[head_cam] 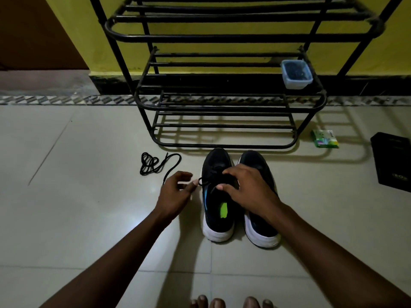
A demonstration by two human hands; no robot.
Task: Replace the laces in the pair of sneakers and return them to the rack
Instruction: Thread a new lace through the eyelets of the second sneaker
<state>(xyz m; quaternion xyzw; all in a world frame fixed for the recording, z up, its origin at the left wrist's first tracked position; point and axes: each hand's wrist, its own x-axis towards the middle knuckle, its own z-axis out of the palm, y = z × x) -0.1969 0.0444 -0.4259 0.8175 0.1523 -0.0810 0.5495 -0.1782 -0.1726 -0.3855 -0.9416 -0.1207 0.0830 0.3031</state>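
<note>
While the pair of sneakers (218, 232) stands on the floor just before the rack's (222, 37) bottom front rail, the right hand (246, 190) pinches the tied lace (203, 181) on one shoe. The left hand's (175, 192) thumb meets its loop, though I cannot tell whether it grips. A clear tub (297, 74) holding something dark sits at the right end of a lower rack shelf.

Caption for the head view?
Left hand pinches the black white-soled sneaker's black lace, right hand holds it, before a black metal rack.

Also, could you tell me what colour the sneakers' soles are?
White; the soles show best in the head view.
</note>
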